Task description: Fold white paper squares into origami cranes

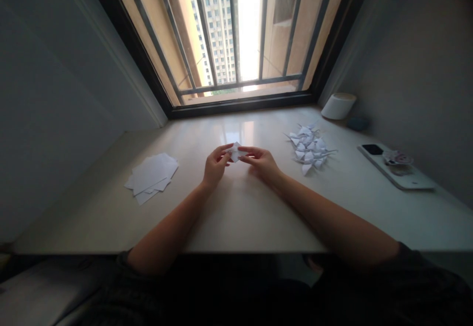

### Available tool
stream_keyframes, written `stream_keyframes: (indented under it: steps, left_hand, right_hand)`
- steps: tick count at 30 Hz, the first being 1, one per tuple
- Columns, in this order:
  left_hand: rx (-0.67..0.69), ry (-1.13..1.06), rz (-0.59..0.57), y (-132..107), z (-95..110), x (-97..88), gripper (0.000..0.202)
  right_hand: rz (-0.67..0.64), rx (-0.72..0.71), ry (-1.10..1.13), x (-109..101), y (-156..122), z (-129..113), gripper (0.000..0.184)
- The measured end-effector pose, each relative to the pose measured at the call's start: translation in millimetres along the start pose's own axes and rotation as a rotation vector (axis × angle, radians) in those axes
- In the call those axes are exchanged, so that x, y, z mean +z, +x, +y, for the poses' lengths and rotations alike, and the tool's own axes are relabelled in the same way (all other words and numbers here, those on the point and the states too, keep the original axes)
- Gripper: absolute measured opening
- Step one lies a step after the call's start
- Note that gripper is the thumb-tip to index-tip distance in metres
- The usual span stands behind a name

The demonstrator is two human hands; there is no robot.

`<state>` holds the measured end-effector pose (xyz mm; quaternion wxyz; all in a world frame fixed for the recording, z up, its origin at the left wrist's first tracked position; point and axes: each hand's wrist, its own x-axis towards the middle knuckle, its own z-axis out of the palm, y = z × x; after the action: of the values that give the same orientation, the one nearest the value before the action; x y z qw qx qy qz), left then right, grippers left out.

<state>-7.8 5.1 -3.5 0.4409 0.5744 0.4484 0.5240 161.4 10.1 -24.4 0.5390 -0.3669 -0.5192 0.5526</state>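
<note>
Between my two hands, just above the pale sill in the middle, is a small folded piece of white paper [235, 153] with a diamond-like outline. My left hand [215, 165] pinches its left side between thumb and fingers. On the opposite side my right hand [263, 162] grips it the same way. The finer folds are too small to make out. A loose stack of white paper sheets [153, 174] lies to the left of my hands. Off to the right sits a heap of folded white paper pieces [309, 145] with thin pointed ends.
A phone [401, 168] with a ring-like grip on its back lies at the right. Behind it, near the wall, stand a white cylindrical container [338, 106] and a dark small object [357, 122]. A barred window [236, 35] rises beyond the white countertop [236, 212].
</note>
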Motion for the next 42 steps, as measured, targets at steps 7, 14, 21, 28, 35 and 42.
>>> stream_keyframes:
  steps: [7, 14, 21, 28, 35, 42]
  left_hand:
    - [-0.004, 0.026, -0.076, 0.2, 1.4, 0.8, 0.054]
    - [0.024, 0.083, -0.083, 1.1, 1.6, -0.8, 0.061]
    - [0.102, 0.228, -0.072, 0.2, 0.8, -1.7, 0.058]
    - [0.099, 0.174, -0.088, 0.7, -1.2, -1.2, 0.051]
    - [0.083, -0.007, -0.041, 1.5, -4.8, -0.3, 0.049]
    - [0.100, 0.001, 0.059, -1.6, -0.4, 2.8, 0.039]
  right_hand:
    - [0.062, 0.037, 0.092, 1.8, 0.3, -3.5, 0.043]
    - [0.088, 0.047, 0.074, 2.7, 0.1, -4.7, 0.044]
    - [0.078, 0.056, 0.092, 1.8, 1.4, -2.2, 0.041]
    - [0.122, 0.037, 0.059, 2.2, 0.9, -4.0, 0.037]
    - [0.137, 0.010, 0.041, 4.6, -1.5, -7.1, 0.034]
    - [0.129, 0.013, 0.062, 7.1, -3.3, -10.1, 0.030]
